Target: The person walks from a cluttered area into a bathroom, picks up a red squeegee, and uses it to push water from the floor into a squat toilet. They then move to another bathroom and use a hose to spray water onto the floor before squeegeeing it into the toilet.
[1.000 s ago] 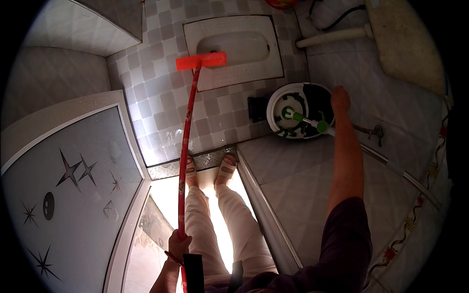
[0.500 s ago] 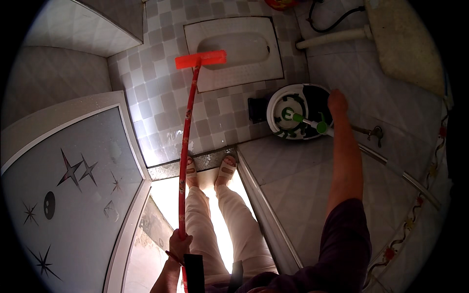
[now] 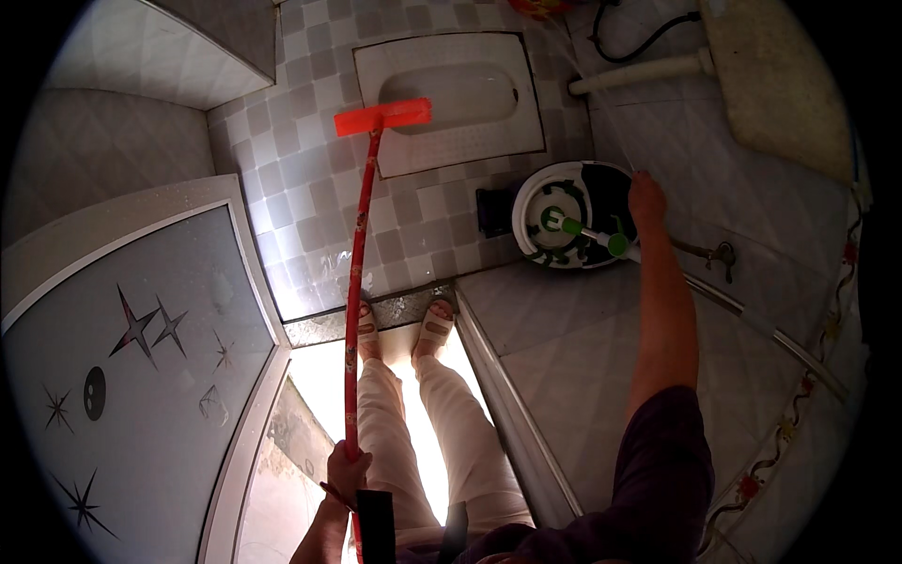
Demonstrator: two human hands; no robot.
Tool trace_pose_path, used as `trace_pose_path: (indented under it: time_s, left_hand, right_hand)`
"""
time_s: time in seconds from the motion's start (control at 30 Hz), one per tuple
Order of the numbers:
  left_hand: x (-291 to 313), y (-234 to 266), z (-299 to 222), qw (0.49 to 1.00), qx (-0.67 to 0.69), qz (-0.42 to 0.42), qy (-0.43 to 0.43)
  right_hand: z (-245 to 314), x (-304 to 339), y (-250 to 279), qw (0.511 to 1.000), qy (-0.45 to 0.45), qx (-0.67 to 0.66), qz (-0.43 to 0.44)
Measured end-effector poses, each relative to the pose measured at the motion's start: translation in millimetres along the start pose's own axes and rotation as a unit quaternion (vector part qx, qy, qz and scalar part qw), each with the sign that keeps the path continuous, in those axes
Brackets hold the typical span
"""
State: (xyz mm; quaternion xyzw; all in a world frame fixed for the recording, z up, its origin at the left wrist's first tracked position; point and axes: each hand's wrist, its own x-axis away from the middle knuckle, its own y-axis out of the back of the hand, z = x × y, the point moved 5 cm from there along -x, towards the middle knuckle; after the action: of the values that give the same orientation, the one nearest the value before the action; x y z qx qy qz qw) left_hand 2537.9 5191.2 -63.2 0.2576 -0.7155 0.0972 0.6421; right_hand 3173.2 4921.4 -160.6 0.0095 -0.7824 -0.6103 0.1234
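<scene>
My left hand [image 3: 348, 467] is closed round the red patterned handle of a long-handled broom [image 3: 358, 258]. Its bright red head lies across the near left edge of the squat toilet. My right arm stretches forward, and my right hand [image 3: 647, 200] is closed beside the right rim of a white and dark mop bucket [image 3: 522, 200]. What its fingers hold is hidden. Thin, faint streaks like water run from that hand toward the upper left. A mop [image 3: 700, 285] with a green and white joint and a metal pole leans across the bucket, passing below my right forearm.
The squat toilet [image 3: 442, 162] is set in grey and white checkered tiles. At left stands a frosted door [image 3: 160, 404]. A tap [image 3: 723, 256], a pale pipe [image 3: 648, 73] and a black hose [image 3: 625, 58] are along the right wall. My feet stand at the stone threshold [image 3: 319, 328].
Faint water-like streaks now show from my right hand toward the upper left. That hand has shifted very slightly left, and the broom head has moved a little left.
</scene>
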Motion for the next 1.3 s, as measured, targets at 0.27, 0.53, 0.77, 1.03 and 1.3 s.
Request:
trace_pose_path:
  time_s: [0.27, 0.53, 0.77, 1.03, 1.3]
  left_hand:
    - [-3, 2, 3, 0.999, -0.008, -0.017, -0.030]
    - [-17, 6, -33, 0.996, -0.035, -0.065, -0.045]
    - [-90, -12, -146, 0.981, -0.019, -0.053, -0.186]
    - [-159, -76, -311, 0.963, -0.011, 0.032, -0.268]
    - [-224, -128, -365, 0.954, -0.248, -0.030, -0.167]
  right_hand:
    - [0, 2, 2, 0.998, 0.029, -0.030, -0.055]
    - [2, 7, 10, 0.996, 0.046, -0.052, -0.056]
    - [2, 7, 16, 0.999, 0.022, -0.040, -0.026]
    - [-1, 8, 19, 0.999, 0.002, -0.048, 0.013]
    - [6, 17, 32, 0.999, 0.026, -0.018, 0.005]
